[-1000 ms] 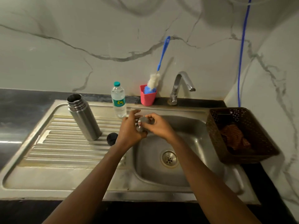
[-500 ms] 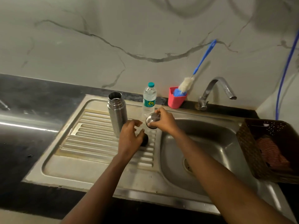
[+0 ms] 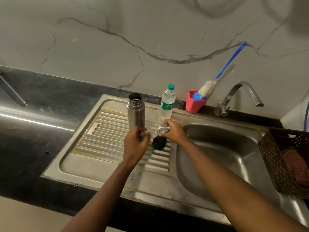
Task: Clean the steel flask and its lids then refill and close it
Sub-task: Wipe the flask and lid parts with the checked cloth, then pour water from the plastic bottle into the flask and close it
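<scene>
Steel flask [image 3: 136, 113] stands upright and open on the ribbed draining board [image 3: 107, 131] of the sink, left of the basin. Its body is brushed metal, and the threaded neck is bare.

In the head view, our left hand [image 3: 136, 143] is before the flask's foot with the fingers loosely curled, holding nothing. Whether it touches the flask we cannot tell. Our right hand [image 3: 173, 132] grips the steel lid [image 3: 163, 129] from above, just beside the black lid [image 3: 158, 142] lying on the board.

We judge that the flask is opened and the cleaning is at hand. The next move calls for a firm grasp on the flask, then the bottle brush [image 3: 209, 86].
</scene>
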